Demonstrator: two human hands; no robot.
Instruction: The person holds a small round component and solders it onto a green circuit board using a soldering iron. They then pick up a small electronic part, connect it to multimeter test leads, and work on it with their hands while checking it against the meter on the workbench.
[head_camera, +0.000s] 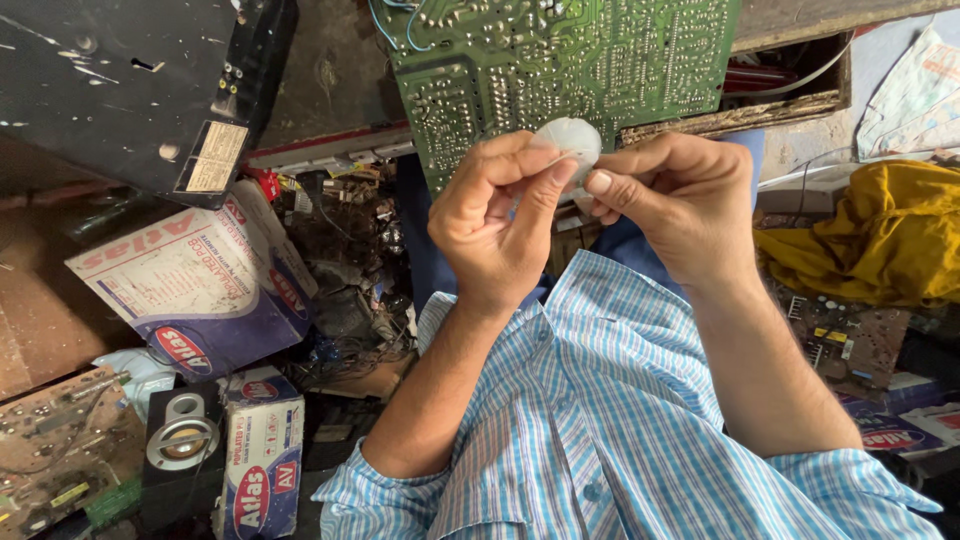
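Both hands, left hand (495, 225) and right hand (675, 205), are pinching our small round translucent white plastic disc (568, 142) by fingertips, gripping evenly over the green circuit board (570, 60)

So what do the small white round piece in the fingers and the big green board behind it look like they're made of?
The round white piece, pinched by the left hand and right hand, looks like translucent, matte plastic: milky, softly lit, no metallic glint. What it is stays unclear. The green board looks like a laminate circuit board with a glossy green coating; pale traces and silvery solder dots cover its face.
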